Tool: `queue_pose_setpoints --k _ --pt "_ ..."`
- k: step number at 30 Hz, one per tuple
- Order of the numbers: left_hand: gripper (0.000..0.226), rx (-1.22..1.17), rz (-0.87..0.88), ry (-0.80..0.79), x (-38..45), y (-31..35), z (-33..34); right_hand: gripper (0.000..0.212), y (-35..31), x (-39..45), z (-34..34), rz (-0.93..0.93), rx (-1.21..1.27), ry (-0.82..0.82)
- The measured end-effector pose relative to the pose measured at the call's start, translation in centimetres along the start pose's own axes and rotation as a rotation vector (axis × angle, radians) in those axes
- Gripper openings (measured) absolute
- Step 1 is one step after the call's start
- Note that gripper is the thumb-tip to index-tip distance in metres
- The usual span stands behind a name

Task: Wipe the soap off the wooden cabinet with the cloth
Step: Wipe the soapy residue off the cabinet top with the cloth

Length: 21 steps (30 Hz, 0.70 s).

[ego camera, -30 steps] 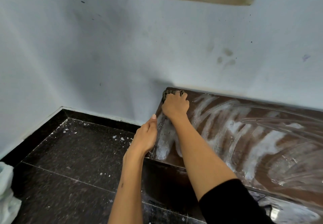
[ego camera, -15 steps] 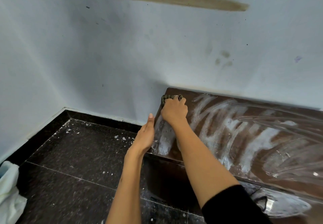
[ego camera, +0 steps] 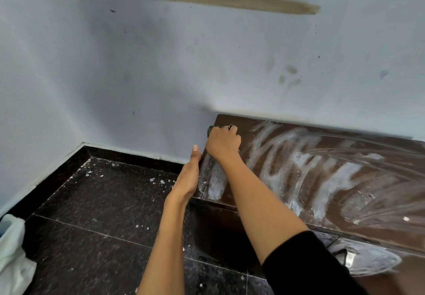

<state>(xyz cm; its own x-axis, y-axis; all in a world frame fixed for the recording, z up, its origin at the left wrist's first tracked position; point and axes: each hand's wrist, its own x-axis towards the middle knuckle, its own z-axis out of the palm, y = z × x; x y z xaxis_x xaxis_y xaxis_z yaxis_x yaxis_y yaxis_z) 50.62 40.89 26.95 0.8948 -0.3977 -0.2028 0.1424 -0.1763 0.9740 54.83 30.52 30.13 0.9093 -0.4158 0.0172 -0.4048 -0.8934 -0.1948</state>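
Note:
The dark brown wooden cabinet (ego camera: 391, 179) stands against the white wall, its top streaked with white soap (ego camera: 296, 159). My right hand (ego camera: 224, 144) grips a dark grey cloth (ego camera: 212, 128) and presses it on the cabinet's far left corner; only the cloth's edge shows past my fingers. My left hand (ego camera: 189, 175) lies flat with straight fingers against the cabinet's left edge, just below the right hand. A soapy patch (ego camera: 212, 182) lies on the top between the two arms.
The white wall (ego camera: 161, 76) runs right behind the cabinet. Dark speckled floor tiles (ego camera: 103, 202) with white flecks spread to the left. A pale crumpled cloth (ego camera: 11, 253) lies at the lower left edge. The cabinet front drops away at the lower right.
My right hand with the cloth has slid slightly toward me along the left edge from the far corner. The left hand stays against the cabinet's left edge.

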Motion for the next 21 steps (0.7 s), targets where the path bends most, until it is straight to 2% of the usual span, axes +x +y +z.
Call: queue_pose_setpoints --k 8,14,21 --pt "0.085 -0.043 0.029 0.007 0.9 -0.6 -0.4 0.032 -1.3 -2.0 0.4 0.004 -0.127 0.001" --pt "0.107 -0.007 0.039 0.011 0.6 -0.8 -0.4 0.034 -0.7 -1.1 -0.4 -0.019 -0.029 -0.027" --pt "0.097 -0.05 0.013 0.011 0.6 -0.8 -0.4 0.031 -0.3 -3.0 0.3 -0.051 -0.048 -0.042"
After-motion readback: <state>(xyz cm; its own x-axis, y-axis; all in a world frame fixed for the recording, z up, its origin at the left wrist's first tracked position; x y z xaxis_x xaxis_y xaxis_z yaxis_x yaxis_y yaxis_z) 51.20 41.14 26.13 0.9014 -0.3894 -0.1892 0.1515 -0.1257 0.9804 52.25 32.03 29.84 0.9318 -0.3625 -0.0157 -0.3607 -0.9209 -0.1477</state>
